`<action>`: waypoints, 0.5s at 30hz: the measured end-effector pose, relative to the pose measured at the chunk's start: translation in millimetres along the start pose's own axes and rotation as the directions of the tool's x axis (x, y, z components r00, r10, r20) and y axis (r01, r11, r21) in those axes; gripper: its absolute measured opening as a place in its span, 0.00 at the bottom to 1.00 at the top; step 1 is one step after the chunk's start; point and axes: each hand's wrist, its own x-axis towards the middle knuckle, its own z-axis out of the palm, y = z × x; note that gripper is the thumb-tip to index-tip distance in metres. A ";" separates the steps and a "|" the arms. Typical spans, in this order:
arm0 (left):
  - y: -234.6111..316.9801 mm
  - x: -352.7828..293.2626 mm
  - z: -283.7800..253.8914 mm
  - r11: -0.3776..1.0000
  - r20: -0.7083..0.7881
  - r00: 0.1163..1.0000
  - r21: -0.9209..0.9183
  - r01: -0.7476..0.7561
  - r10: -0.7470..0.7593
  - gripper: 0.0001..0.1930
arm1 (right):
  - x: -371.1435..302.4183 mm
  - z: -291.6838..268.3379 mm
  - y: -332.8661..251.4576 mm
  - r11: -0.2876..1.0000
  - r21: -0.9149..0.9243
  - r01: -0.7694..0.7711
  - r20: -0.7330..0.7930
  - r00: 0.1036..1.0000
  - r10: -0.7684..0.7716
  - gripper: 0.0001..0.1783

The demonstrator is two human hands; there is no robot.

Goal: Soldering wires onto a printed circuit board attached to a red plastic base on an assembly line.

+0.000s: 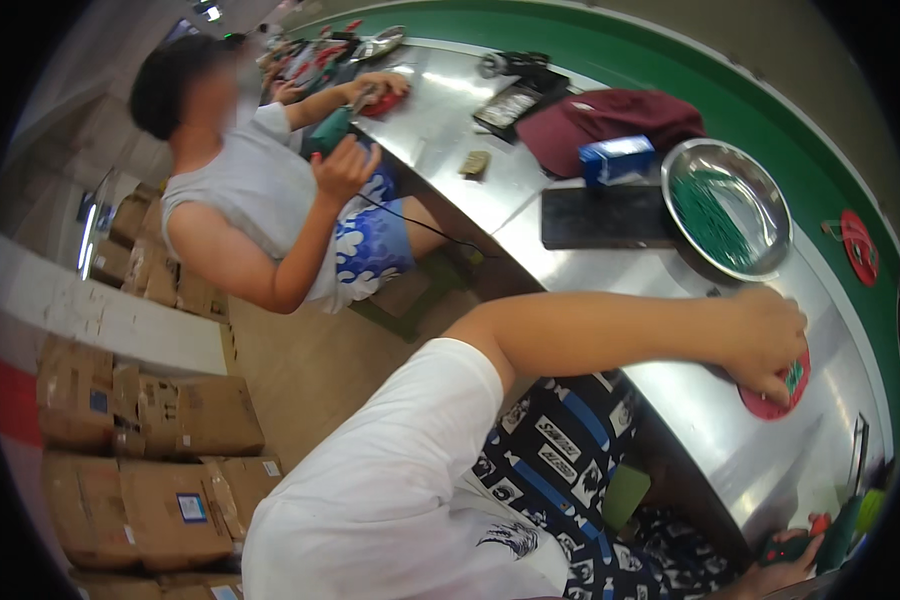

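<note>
My left arm stretches across to the right, and my left hand [765, 338] is closed over a flat red disc [768, 408] on the metal table. Small green pieces [795, 374] show on the disc beside my thumb. In the lower right corner my right hand [792, 572] grips a dark green tool with a pistol-like body [842, 535]; its exact kind is hard to make out. Just beyond my left hand stands a round steel bowl [778, 200] holding many thin green strips [708, 220].
Past the bowl lie a black box [600, 218], a blue box [618, 160] and a maroon cap [610, 120]. Another red disc [858, 247] rests on the green surface [835, 190]. At left sits a co-worker [260, 200] with a corded green tool [330, 130]. Cardboard boxes [175, 505] are stacked behind.
</note>
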 end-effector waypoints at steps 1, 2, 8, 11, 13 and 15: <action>4.2 2.2 -11.1 0.999 0.058 0.998 -0.017 0.033 -0.032 0.30 | 11.1 -14.8 9.9 0.999 0.024 0.030 -0.018 0.999 -0.030 0.21; -5.0 -1.4 -3.9 1.000 -0.054 0.999 -0.015 0.004 -0.005 0.28 | 6.2 -9.5 18.4 0.970 -0.156 0.184 0.022 0.983 -0.183 0.21; -15.0 -7.4 -14.5 0.997 -0.336 0.939 0.066 -0.049 0.069 0.10 | 1.2 9.4 26.1 0.974 0.151 0.167 0.247 0.948 -0.201 0.24; -3.5 0.2 -11.0 0.993 -0.359 0.928 -0.014 -0.116 0.103 0.09 | -3.6 3.3 15.0 0.952 0.160 0.262 0.337 0.892 -0.302 0.26; -0.2 -0.9 -10.4 0.991 -0.363 0.926 -0.039 -0.124 0.102 0.07 | -8.0 1.6 12.3 0.961 0.157 0.229 0.373 0.887 -0.273 0.28; 5.4 -2.9 -9.0 0.994 -0.341 0.935 -0.015 -0.105 0.094 0.06 | -8.9 1.0 7.7 0.971 0.170 0.169 0.456 0.860 -0.229 0.29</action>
